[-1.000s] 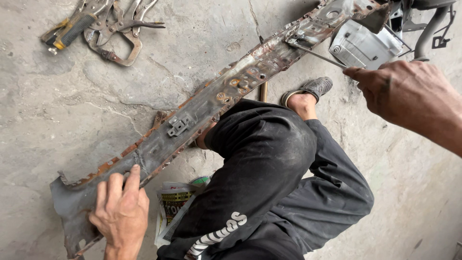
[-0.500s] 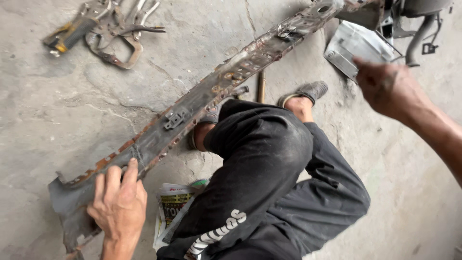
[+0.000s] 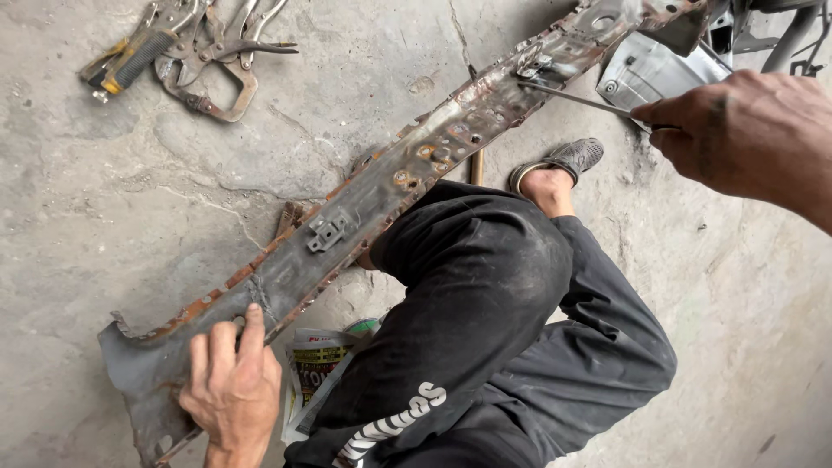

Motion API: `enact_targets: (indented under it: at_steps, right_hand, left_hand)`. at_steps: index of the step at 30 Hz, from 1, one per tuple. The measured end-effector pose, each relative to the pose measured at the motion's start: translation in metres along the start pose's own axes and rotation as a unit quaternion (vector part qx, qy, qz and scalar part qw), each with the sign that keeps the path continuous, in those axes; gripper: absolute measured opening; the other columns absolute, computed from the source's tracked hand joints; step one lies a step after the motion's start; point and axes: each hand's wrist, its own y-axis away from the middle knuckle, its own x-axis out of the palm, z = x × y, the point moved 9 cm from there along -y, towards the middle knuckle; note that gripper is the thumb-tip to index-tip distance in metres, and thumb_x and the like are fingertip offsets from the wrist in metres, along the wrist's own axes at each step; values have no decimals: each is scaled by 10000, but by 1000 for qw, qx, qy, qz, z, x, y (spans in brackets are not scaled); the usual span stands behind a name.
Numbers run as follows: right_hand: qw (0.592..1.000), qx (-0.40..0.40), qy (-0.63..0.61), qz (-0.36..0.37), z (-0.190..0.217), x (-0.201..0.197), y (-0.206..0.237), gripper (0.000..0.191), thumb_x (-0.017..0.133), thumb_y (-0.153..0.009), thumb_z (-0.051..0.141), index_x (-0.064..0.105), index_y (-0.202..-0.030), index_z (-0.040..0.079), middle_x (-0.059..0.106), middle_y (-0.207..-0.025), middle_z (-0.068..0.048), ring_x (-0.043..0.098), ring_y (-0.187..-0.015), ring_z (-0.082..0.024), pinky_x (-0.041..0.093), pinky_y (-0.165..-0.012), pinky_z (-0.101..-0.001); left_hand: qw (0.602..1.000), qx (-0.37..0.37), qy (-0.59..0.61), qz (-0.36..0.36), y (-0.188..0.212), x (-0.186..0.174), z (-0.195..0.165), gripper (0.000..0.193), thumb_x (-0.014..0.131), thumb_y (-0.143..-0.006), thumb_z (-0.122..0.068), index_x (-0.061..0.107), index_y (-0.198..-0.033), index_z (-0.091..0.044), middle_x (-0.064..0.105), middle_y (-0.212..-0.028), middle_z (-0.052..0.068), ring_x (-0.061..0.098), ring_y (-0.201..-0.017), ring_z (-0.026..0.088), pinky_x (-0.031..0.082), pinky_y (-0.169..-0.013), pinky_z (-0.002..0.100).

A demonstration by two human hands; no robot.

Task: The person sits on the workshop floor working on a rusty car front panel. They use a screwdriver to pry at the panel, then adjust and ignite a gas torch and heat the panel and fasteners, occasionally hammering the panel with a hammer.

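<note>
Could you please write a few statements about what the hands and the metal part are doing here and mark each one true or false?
1. The left hand presses on the near end of the long rusty metal panel. True.
2. The right hand is empty. False: it grips a thin metal rod whose tip reaches the far part of the panel.
3. The locking pliers lie on top of the panel. False: they lie on the concrete floor, apart from the panel, beside a yellow and black tool.
4. The panel runs diagonally across the person's bent leg in black trousers. True.
5. The foot wears a grey sandal. True.
</note>
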Motion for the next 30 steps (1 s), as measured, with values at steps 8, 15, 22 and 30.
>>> enact_targets:
  at_steps: [8,15,22,30]
  right_hand:
    - [995,-20,95,0,26,-2,20,455,298,-1106,237,677,-1349,170,500,-469,16,429,-317,-68,349,-326,-244]
    - [968,-52,236,-68,48,7,37,634,327,-1021,163,395,-1651,173,392,-528,-5,387,-311,-42,350,-297,-228]
    - [999,-8,-21,-50,13,0,21,349,441,-1126,326,688,-1354,234,640,-571,-42,403,-325,-100,381,-339,-282]
    - [998,24,37,-39,1,4,20,310,548,-1074,300,730,-1325,297,671,-572,16,389,-319,-57,355,-352,-233]
  left_hand:
    - [1000,11,-5,0,-4,-1,1,369,718,-861,-116,776,-1221,-177,558,-939,19,573,-862,248,495,-584,394]
    - [1000,12,-6,10,-13,-2,5,348,719,-868,-126,775,-1207,-186,548,-923,13,576,-844,234,488,-548,388]
    - [1000,16,15,-17,-4,-4,-6,330,707,-884,-126,765,-1207,-167,555,-938,14,580,-867,238,510,-585,379]
    - [1000,21,1,-20,-3,1,-6,324,710,-887,-123,769,-1202,-173,562,-922,19,572,-849,243,505,-587,377]
